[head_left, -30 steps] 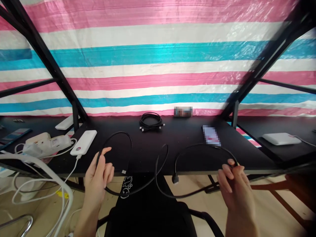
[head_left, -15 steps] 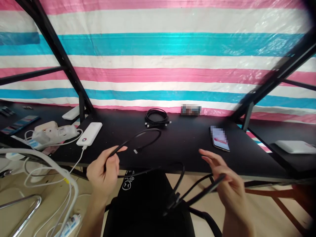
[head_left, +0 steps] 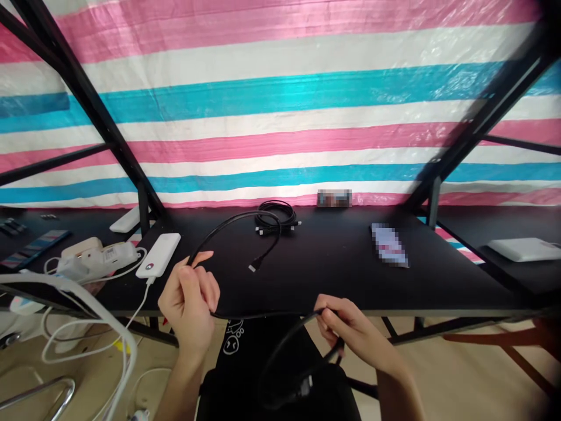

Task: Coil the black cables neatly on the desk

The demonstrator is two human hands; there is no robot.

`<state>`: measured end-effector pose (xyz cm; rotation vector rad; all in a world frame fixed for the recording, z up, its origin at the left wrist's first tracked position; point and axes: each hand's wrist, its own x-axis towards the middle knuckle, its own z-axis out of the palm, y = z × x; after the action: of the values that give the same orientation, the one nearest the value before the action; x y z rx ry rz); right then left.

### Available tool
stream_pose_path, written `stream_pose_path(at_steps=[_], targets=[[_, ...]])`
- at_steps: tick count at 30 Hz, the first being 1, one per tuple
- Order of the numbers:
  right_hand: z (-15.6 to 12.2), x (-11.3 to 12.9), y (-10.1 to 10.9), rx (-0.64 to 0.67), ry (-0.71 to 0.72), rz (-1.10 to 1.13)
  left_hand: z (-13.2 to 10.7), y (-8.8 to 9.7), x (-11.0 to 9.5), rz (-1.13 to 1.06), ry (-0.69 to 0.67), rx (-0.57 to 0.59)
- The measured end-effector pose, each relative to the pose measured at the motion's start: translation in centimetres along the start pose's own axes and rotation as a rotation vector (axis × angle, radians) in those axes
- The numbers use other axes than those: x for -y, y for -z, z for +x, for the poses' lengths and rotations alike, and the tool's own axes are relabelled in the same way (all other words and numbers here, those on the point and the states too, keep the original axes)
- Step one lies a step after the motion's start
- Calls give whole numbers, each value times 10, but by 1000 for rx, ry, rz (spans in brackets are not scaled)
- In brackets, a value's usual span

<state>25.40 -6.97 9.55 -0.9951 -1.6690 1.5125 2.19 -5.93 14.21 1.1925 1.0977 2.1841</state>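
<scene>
A black cable runs between both hands. My left hand is closed on it, and one end arches up from the fist over the table, its plug hanging down. From there the cable stretches nearly level along the table's front edge to my right hand, whose fingers pinch it. Past the right hand it loops down over my lap, where another plug shows, slightly blurred. Behind the arch lies a coiled bundle of black cables with several plugs.
On the black table lie a white power bank with a cable at left, a phone at right and a small blurred-out object at the back. White chargers and cables crowd the left. Black metal posts slant up both sides.
My right hand has moved left and closed its fingers on the cable, bringing it nearer my left hand. The arched end and its plug have shifted slightly. The view has tilted upward.
</scene>
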Motion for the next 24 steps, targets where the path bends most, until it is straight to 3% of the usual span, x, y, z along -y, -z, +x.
stream_pose_path(at_steps=[4, 8, 11, 14, 16, 18, 20, 22, 24], targets=[[-5, -4, 14, -156, 169, -53, 4, 11, 4, 177, -5, 114], [-3, 3, 21, -358, 371, -54, 5, 15, 2, 397, 125, 488], [2, 21, 16, -357, 501, -107, 1, 5, -6, 397, 210, 767], [9, 40, 3, -345, 477, -269, -6, -11, -17, 298, 236, 939], [14, 47, -5, -454, 460, -374, -12, -19, -20, 251, 259, 1034], [18, 48, -11, -553, 486, -439, -17, -24, -19, 271, 331, 1066], [21, 46, -13, -595, 519, -467, -21, -25, -14, 328, 434, 1012], [22, 44, -12, -572, 524, -486, -22, -25, -11, 358, 497, 926], [22, 42, -11, -507, 481, -496, -22, -24, -11, 339, 471, 860]])
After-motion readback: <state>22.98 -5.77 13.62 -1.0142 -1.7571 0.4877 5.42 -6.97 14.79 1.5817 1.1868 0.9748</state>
